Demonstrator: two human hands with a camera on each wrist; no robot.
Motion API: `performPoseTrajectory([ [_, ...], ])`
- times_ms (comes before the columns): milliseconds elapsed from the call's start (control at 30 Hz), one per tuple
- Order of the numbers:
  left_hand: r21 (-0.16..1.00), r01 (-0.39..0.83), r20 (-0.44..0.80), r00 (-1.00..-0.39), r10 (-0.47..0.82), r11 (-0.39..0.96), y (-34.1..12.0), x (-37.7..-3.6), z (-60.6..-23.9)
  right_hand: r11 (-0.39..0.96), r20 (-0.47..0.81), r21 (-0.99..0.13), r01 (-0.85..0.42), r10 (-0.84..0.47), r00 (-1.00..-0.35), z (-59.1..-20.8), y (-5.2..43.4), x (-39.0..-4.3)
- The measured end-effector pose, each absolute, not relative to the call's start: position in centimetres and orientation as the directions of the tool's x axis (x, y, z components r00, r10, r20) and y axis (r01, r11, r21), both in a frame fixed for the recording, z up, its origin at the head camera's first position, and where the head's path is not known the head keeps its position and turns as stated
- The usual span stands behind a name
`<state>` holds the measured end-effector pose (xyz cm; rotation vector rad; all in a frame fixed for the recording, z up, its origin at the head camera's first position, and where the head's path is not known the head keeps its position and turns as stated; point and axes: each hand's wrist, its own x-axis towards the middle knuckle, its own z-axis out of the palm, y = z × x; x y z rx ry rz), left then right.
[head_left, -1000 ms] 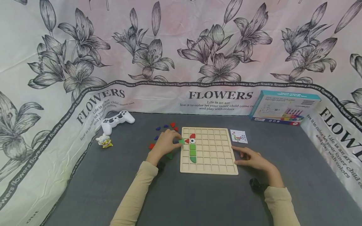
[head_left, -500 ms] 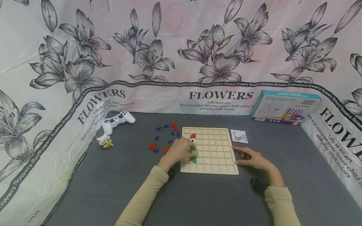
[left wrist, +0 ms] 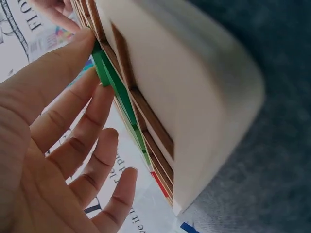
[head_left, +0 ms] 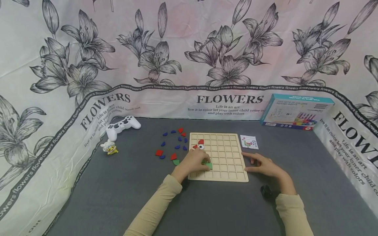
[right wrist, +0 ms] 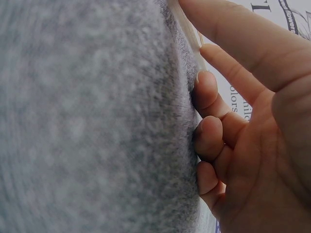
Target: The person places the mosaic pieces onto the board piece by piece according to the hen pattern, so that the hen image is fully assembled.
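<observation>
A wooden grid board (head_left: 227, 164) lies on the grey table. My left hand (head_left: 206, 163) is over its lower left part and pinches a green piece (head_left: 209, 166) against the grid. In the left wrist view, thumb and forefinger of that hand (left wrist: 97, 68) hold the green piece (left wrist: 103, 72) at the board (left wrist: 194, 97); more green pieces (left wrist: 127, 110) sit in a row beside it. Red pieces and a white eye piece (head_left: 200, 146) sit at the board's upper left. My right hand (head_left: 245, 161) rests on the table at the board's right edge, holding nothing.
Loose blue and red pieces (head_left: 174, 144) and one green piece (head_left: 176, 162) lie left of the board. A white game controller (head_left: 122, 126) and a small toy figure (head_left: 109, 147) sit farther left. A pattern card (head_left: 249, 142) and a box (head_left: 296, 113) are at the back right. Flowered cloth walls the table.
My left hand carried the green piece from the board's left edge onto the grid, down and to the right. The right hand has stayed in place.
</observation>
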<state>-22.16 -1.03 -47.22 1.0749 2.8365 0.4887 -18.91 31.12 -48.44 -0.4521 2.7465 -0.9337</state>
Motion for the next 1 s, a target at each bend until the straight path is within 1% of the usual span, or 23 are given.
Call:
performPoseTrajectory([
  [167,0.3,0.622,0.029,-0.764,0.645,0.723,-0.9,-22.1,-47.3,0.752,-0.097,-0.621,-0.218,-0.35,-0.932,-48.5,31.2,-19.0],
  [333,0.279,0.631,0.018,-0.757,0.653,0.724,-1.0,-21.9,-47.1,0.752,-0.099,-0.623,-0.214,-0.347,-0.933,-48.6,31.3,-19.0],
  [467,0.274,0.641,0.043,-0.753,0.656,0.717,-1.5,-21.7,-46.5,0.749,-0.099,-0.627,-0.214,-0.348,-0.932,-48.6,31.3,-18.9],
  [700,0.259,0.634,0.083,-0.766,0.637,0.728,-3.1,-21.8,-46.4,0.754,-0.099,-0.622,-0.213,-0.345,-0.933,-48.5,31.2,-18.9],
  [1000,0.278,0.599,0.114,-0.797,0.593,0.751,-6.4,-21.4,-46.9,0.752,-0.09,-0.62,-0.223,-0.351,-0.932,-48.5,31.2,-18.9],
])
